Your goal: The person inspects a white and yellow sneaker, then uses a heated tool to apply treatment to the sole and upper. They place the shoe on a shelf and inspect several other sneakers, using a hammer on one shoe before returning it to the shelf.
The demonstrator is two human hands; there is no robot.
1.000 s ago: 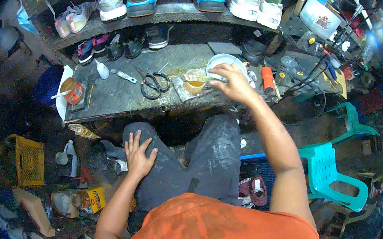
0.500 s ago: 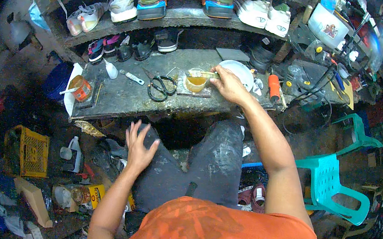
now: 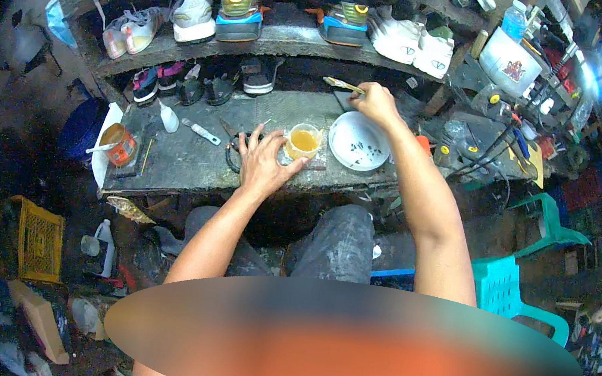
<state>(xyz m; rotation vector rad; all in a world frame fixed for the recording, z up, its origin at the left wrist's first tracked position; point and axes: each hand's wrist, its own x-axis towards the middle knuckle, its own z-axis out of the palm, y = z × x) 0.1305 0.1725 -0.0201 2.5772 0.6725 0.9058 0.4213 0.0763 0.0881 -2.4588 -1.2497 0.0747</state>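
Observation:
My right hand (image 3: 377, 105) is closed round the handle of a flat paintbrush (image 3: 338, 83), raised above the back of the workbench with its bristle end pointing left. Below it sits a white bowl (image 3: 344, 127) with dark specks inside. My left hand (image 3: 265, 161) rests on the bench with its fingers spread, close against the left side of a clear plastic cup (image 3: 304, 141) of amber liquid; the thumb lies by the cup's base. Black-handled scissors (image 3: 232, 157) are partly hidden under that hand.
Left on the workbench (image 3: 184, 162) are an orange-labelled tin (image 3: 119, 148), a white squeeze bottle (image 3: 168, 118) and a light-handled tool (image 3: 203, 131). Shelves of shoes (image 3: 240, 14) rise behind. Cables and tools clutter the right end, with a green plastic chair (image 3: 498, 281) below.
My right hand has lifted the paintbrush out of the cup and moved it up and back. My left hand has come from above my lap to the bench beside the cup.

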